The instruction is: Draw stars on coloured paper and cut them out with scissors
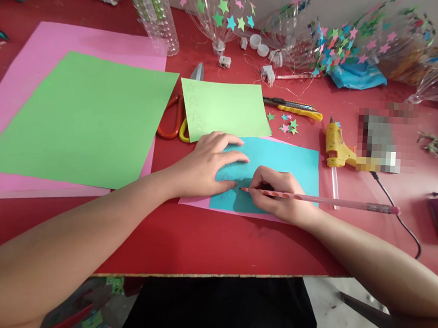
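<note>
A blue sheet of paper (pixel 278 158) lies on a pink sheet in front of me, with faint pencil stars along its left side. My left hand (pixel 217 166) rests with fingers spread over the blue sheet's left edge. In my right hand (pixel 280 192) is a pink pencil (pixel 342 204), its tip at or just above the blue paper near my left thumb. Behind the blue sheet is a light green sheet (pixel 226 105) with star outlines drawn down its left side. Scissors (pixel 172 119) with orange and yellow handles lie partly under that sheet.
A large green sheet (pixel 84 121) covers pink paper (pixel 35 68) at left. Small cut stars (pixel 288 124), a yellow cutter knife (pixel 302 112) and a corded yellow glue gun (pixel 337 146) lie to the right. Star-covered clear plastic decorations (pixel 222 18) line the back. The table edge (pixel 197 274) runs before me.
</note>
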Action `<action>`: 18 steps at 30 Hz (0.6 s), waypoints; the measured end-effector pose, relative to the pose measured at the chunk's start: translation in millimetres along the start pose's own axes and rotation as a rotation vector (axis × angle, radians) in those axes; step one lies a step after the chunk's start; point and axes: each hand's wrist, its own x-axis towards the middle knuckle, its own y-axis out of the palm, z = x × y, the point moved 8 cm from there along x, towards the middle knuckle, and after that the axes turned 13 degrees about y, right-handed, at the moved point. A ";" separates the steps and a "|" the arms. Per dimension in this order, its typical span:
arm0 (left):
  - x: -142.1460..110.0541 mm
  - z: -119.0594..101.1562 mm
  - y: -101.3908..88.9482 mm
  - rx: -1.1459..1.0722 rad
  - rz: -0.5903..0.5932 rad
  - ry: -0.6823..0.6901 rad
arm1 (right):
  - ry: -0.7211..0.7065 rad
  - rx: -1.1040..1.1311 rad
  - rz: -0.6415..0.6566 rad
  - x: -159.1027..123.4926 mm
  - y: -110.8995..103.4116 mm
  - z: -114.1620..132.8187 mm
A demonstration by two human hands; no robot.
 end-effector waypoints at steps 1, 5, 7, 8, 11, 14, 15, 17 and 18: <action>0.1 0.0 0.0 -0.002 0.001 -0.001 | 0.004 0.001 0.007 0.1 0.5 0.4; 0.4 -0.1 -0.4 0.004 0.002 -0.007 | 0.009 0.018 0.040 0.0 1.5 1.9; 0.3 0.1 -0.2 0.005 0.006 -0.013 | 0.005 0.026 0.057 -0.3 1.5 2.5; 0.2 0.2 -0.1 0.004 0.009 -0.016 | 0.003 0.029 0.067 -0.4 1.7 2.4; 0.1 0.2 -0.1 -0.006 0.011 -0.021 | 0.004 0.040 0.089 -1.1 2.2 0.8; 0.2 0.1 -0.8 -0.019 0.005 -0.023 | 0.001 0.051 0.108 -2.1 3.3 -1.0; 0.2 0.2 -0.8 -0.020 0.007 -0.025 | 0.002 0.053 0.112 -2.3 3.6 -1.5; 0.1 0.4 -0.3 -0.016 0.014 -0.026 | 0.008 0.054 0.120 -2.6 4.2 -2.6; 0.1 0.5 -0.1 -0.013 0.016 -0.025 | 0.011 0.052 0.124 -2.7 4.5 -3.1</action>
